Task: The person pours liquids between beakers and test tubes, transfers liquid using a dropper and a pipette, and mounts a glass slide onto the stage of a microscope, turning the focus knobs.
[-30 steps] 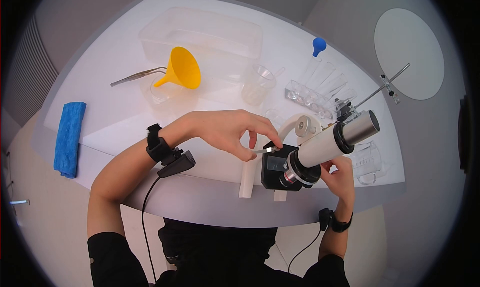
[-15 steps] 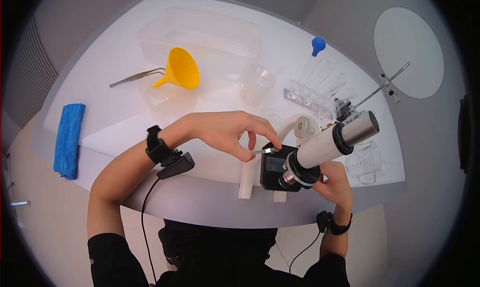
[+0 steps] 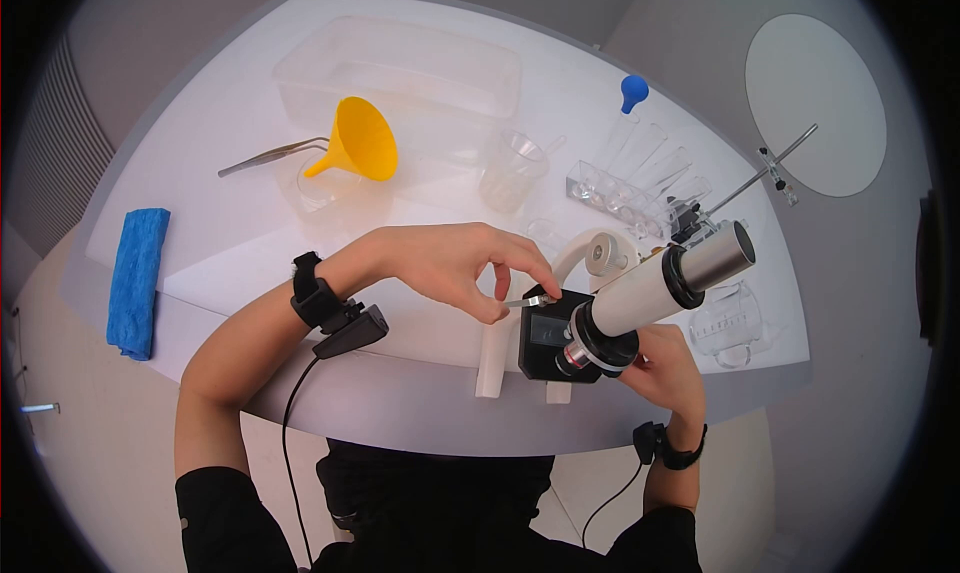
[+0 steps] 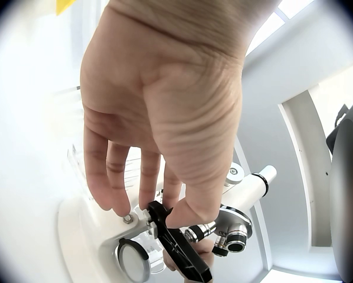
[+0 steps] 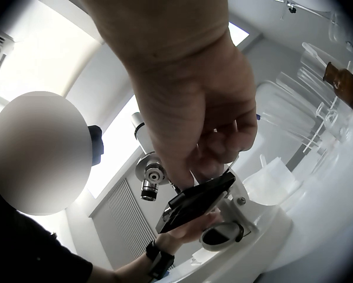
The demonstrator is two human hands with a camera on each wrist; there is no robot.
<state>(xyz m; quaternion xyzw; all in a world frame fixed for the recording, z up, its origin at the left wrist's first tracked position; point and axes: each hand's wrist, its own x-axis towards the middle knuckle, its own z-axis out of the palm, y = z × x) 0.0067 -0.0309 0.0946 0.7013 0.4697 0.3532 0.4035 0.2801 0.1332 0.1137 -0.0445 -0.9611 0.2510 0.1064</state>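
A white microscope point(image 3: 645, 295) with a black stage point(image 3: 537, 361) stands at the table's front edge. At the stage's left side, the thumb and fingertips of my left hand point(image 3: 450, 265) pinch a small metal stage clip point(image 3: 528, 301). My right hand point(image 3: 668, 371) reaches to the stage's other side, its fingertips hidden behind the objective point(image 3: 575, 357) in the head view. In the right wrist view its fingers point(image 5: 224, 141) are curled close over the stage around a thin pale strip, whose kind I cannot tell. Beneath the stage is a round mirror point(image 4: 133, 263).
A yellow funnel point(image 3: 362, 143) sits in a clear vessel, with tweezers point(image 3: 262, 157) beside it. Behind are a clear tray point(image 3: 400, 48), a plastic beaker point(image 3: 512, 171) and a test tube rack point(image 3: 615, 195). A glass beaker point(image 3: 728, 323) stands right; a blue cloth point(image 3: 138, 283) lies left.
My right hand has shifted left, further behind the objective and closer in to the stage. The left hand keeps its pinch on the stage clip with hardly any movement.
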